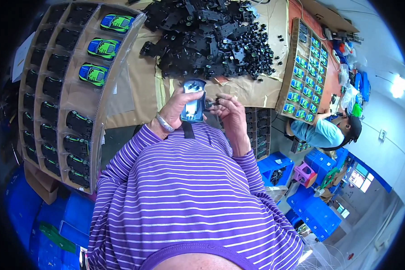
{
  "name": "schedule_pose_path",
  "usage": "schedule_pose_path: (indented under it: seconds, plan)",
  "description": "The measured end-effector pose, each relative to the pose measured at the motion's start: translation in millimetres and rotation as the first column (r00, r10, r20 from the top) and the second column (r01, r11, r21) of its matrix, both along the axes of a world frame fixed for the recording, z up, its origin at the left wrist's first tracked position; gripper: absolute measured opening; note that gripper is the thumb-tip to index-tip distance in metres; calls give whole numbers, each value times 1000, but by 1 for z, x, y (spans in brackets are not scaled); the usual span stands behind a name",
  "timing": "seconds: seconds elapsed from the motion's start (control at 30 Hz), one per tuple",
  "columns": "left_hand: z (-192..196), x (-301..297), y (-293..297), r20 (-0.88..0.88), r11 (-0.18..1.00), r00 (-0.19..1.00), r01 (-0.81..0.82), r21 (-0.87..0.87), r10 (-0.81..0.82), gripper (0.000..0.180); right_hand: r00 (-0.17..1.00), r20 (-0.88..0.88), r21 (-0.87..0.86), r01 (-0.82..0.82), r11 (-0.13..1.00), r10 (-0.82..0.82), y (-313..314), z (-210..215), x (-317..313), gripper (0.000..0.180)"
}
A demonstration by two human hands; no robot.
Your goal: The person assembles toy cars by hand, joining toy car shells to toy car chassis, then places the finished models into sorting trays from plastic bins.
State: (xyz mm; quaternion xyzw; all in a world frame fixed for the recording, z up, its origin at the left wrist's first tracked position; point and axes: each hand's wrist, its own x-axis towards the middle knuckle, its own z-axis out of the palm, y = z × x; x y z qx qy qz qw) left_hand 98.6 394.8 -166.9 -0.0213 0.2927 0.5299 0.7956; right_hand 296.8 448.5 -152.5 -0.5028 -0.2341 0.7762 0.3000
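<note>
My left hand [174,109] is closed around a toy car body shell [192,107], thumb laid across it. The shell has a dark rim and a pale, shiny middle, and is held in front of my chest. Just to its right, the fingers of my right hand [234,115] pinch a small black part [211,104] close to the shell's edge. The part's exact kind is too small to tell. Beyond both hands lies a large heap of black plastic car chassis [198,40], with many small black pieces [254,58] at its right side.
A cardboard divided tray [97,108] at the left holds black chassis and several green-and-blue toy cars [104,48]. Another tray [283,96] of such cars stands at the right. Beyond it a person in a light blue top [326,133] works. Blue crates [317,211] stand lower right.
</note>
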Motion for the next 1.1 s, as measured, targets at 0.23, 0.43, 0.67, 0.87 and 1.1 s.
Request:
schedule_pose_path:
  seconds: [0.23,0.43,0.67,0.87,1.1]
  plan:
    - [-3,6,1,-887,953,456,225,201,79,48,636,749,652,-658,376,-187,-3,34,-39,31]
    - [4,8,0,-899,892,438,401,209,14,64,669,710,700,-631,335,-222,-6,27,-46,33]
    - [6,2,0,-486,948,868,230,221,-97,65,734,677,648,-559,517,-54,-10,36,-49,30]
    - [15,-5,4,-232,980,962,170,100,-144,55,656,727,682,-660,314,-202,-4,44,-46,27]
    - [11,4,5,-385,989,921,112,93,-69,33,559,797,588,-637,498,-226,-7,46,-42,26]
